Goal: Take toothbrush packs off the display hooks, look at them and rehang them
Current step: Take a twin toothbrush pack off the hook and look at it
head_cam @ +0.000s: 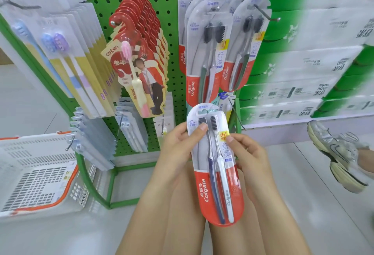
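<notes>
A red and clear Colgate twin toothbrush pack (217, 173) with one dark blue and one white brush is off the display, held upright in front of me. My left hand (180, 147) grips its left edge, thumb on the front near the bristles. My right hand (249, 153) pinches its right edge by the yellow sticker. On the green pegboard (172, 38) above, more Colgate packs (204, 52) hang on two hooks, the right hook (269, 14) sticking out past its packs.
Red canban toothbrush packs (139, 56) hang at the middle, pale yellow packs (66, 56) at the left, grey packs (93, 143) lower down. A white basket with an orange handle (36, 173) stands at the left. Stacked green and white cartons (315, 52) fill the right. Someone's sneaker (338, 153) is at the right edge.
</notes>
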### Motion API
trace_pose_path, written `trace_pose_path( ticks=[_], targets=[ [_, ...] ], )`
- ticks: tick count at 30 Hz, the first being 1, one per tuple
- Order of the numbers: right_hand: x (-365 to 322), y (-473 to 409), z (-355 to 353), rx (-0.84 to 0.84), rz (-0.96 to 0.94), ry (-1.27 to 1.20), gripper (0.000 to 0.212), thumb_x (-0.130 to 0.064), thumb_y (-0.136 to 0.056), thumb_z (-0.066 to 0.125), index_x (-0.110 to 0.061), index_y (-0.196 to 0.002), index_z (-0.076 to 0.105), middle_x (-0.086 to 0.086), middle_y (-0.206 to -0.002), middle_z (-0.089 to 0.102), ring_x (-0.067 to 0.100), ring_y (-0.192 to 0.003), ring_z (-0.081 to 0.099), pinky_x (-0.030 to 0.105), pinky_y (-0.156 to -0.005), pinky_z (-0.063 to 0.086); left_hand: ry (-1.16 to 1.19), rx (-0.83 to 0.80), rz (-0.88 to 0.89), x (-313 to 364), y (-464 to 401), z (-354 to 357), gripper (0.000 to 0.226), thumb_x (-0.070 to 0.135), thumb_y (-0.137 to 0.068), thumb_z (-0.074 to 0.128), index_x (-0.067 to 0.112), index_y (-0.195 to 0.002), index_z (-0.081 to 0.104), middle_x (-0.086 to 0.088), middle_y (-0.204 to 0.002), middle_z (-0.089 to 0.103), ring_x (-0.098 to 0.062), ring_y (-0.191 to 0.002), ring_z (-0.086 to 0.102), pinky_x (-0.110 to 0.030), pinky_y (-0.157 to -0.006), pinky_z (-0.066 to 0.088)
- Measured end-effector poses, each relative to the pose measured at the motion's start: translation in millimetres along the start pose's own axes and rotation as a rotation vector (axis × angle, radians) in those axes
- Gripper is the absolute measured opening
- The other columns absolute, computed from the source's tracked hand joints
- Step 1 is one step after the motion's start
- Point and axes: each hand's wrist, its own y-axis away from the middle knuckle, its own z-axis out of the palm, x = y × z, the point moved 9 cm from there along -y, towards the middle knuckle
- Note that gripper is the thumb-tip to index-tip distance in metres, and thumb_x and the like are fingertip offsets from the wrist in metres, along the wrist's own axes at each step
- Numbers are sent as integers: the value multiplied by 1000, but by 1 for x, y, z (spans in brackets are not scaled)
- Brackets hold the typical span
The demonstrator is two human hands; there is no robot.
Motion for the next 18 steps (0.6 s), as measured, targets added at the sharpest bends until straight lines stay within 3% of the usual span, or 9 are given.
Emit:
trace_pose_path(
  ticks=[6,10,12,15,18],
  targets=[
    [5,0,7,-65,9,-34,15,-9,-91,56,-9,-90,71,6,-80,73,13,-67,67,20,-60,54,88,-6,-36,-16,-1,2,29,27,-89,63,12,-114,68,-5,-100,76,-20,-91,73,-24,-72,56],
    [-3,1,5,-43,-81,19,24,-8,-91,58,-18,-80,76,3,-79,73,12,-69,65,20,-63,53,-83,253,79,-13,-7,-14,36,29,-83,72,16,-114,61,4,-107,67,-5,-93,65,-13,-76,49],
    [-12,2,3,-16,-171,101,26,-9,-92,58,-23,-80,76,0,-79,73,9,-72,63,21,-67,52,-150,300,165,-2,-5,-14,27,28,-84,72,17,-107,63,6,-104,66,3,-87,63,-9,-76,47],
    [-27,6,4,-2,-322,245,20,-13,-94,58,-26,-93,74,-1,-88,73,7,-81,63,24,-76,51,-233,299,215,8,1,-9,32,51,-78,74,23,-92,70,11,-93,70,1,-84,65,-14,-75,48],
    [-34,13,9,12,-405,339,16,-20,-93,61,-32,-99,71,-7,-90,73,7,-79,64,21,-73,51,-345,341,248,14,5,-8,49,72,-64,63,30,-88,70,15,-90,71,-4,-89,65,-24,-81,51]
  ],
)
